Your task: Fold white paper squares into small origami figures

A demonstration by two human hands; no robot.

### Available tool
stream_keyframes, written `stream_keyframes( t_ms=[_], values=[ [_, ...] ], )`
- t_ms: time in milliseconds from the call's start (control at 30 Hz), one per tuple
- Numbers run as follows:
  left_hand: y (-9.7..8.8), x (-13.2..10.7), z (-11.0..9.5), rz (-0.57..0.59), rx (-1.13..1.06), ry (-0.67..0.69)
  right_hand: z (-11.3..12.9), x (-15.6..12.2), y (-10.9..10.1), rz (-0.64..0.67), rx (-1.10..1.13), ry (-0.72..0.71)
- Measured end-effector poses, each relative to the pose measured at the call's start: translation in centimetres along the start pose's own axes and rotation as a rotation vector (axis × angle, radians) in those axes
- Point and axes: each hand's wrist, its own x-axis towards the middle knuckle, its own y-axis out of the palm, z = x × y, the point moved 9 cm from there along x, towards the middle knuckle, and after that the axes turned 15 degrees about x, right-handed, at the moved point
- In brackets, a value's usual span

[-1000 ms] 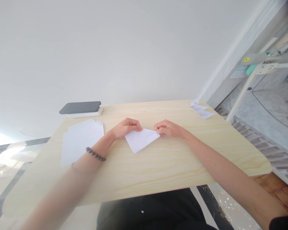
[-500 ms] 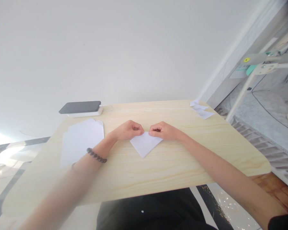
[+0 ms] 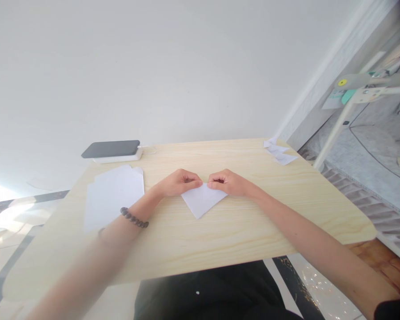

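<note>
A folded sheet of white paper (image 3: 202,202) lies on the table in front of me, one corner pointing toward my body. My left hand (image 3: 183,181) pinches its far edge near the middle, thumb on top. Close beside it, my right hand (image 3: 226,181) pinches the same edge from the other side. Only a narrow gap separates the two thumbs. The fingers behind the edge are partly hidden, and so is the paper's far edge under them. A dark bead bracelet (image 3: 133,218) circles my left wrist.
White paper sheets (image 3: 115,195) lie on the wooden table (image 3: 186,249) at the left. Behind them a dark phone (image 3: 111,149) rests on a white block with a cable. Several folded paper pieces (image 3: 280,153) sit at the far right corner. A white metal frame (image 3: 336,129) stands beyond the right edge.
My left hand has shifted very slightly to the right along the paper's far edge. The paper and my right hand have barely moved.
</note>
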Motion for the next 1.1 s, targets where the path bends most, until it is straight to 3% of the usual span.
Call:
stream_keyframes(
  t_ms=[600,900,1100],
  values=[
    [-0.9,-0.5,1.1,-0.009,-0.183,-0.122,-0.7,-0.7,-1.2,0.154,0.084,0.047],
    [-0.4,0.0,0.5,0.002,-0.042,-0.066,0.3,-0.2,-0.3,-0.016,-0.032,-0.020],
    [-0.2,0.0,0.4,-0.003,0.029,-0.038,0.5,-0.1,0.0,-0.022,-0.063,-0.045]
  ],
)
